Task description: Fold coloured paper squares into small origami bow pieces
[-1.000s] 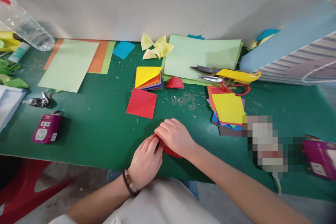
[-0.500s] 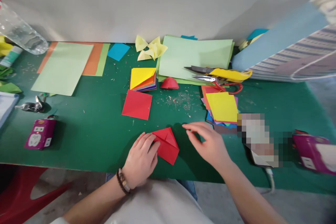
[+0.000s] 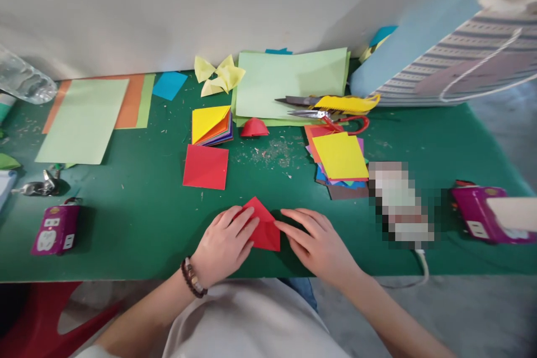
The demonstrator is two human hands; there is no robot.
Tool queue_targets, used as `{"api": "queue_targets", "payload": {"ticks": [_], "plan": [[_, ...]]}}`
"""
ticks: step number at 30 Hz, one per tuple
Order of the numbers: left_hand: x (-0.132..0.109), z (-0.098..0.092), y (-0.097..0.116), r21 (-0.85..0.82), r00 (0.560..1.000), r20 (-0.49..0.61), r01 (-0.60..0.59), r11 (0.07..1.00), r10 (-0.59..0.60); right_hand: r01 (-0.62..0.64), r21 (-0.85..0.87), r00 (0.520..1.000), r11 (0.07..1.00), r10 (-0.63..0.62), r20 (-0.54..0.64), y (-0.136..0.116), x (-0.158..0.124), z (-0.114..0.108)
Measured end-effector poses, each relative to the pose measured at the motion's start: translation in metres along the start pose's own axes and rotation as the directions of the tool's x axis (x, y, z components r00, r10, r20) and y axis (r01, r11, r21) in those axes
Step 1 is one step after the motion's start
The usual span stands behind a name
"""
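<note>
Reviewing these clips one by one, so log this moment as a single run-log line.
left hand: on folded red paper | right hand: fingers touching same paper | under: green work mat

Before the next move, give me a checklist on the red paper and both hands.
Red paper flat on the green tabletop: ok.
Left hand touching the paper's left side: ok.
Right hand touching the paper's right side: ok.
Paper's layers lined up: cannot tell, the hands cover part of them.
Scissors apart from the hands: ok, lying farther along the table.
Red square apart from the folded paper: ok.
</note>
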State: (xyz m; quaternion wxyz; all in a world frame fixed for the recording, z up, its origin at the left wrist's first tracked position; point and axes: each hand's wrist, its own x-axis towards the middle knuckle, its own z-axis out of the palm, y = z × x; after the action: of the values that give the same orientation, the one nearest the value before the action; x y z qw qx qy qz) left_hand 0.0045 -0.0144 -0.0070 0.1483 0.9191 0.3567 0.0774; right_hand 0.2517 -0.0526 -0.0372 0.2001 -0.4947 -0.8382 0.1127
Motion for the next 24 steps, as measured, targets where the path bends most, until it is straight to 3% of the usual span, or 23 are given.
{"api": "queue_targets", "payload": {"ticks": [3, 9, 14, 18, 24], "plan": [[-0.001, 0.002, 0.0, -0.058, 1.0, -0.008, -0.029, 0.998, 0.028, 0.006, 0.045, 1.0, 0.999, -0.005, -0.027, 0.0, -0.002, -0.002], [0.002, 0.004, -0.004, -0.112, 0.997, -0.03, -0.067, 0.991, 0.064, 0.171, 0.054, 0.985, 0.984, -0.172, 0.011, -0.009, 0.003, -0.005], [0.002, 0.003, -0.01, -0.12, 0.991, -0.045, -0.128, 0.984, 0.123, 0.215, 0.121, 0.977, 0.969, -0.214, -0.022, -0.009, 0.005, 0.001], [0.002, 0.005, -0.016, -0.182, 0.985, -0.051, -0.174, 0.968, 0.168, 0.145, 0.251, 0.989, 0.957, -0.13, -0.074, -0.011, 0.009, 0.004], [0.002, 0.007, -0.018, -0.21, 0.983, -0.088, -0.175, 0.962, 0.159, -0.14, 0.381, 0.988, 0.914, 0.157, -0.012, -0.022, 0.016, 0.006]]}}
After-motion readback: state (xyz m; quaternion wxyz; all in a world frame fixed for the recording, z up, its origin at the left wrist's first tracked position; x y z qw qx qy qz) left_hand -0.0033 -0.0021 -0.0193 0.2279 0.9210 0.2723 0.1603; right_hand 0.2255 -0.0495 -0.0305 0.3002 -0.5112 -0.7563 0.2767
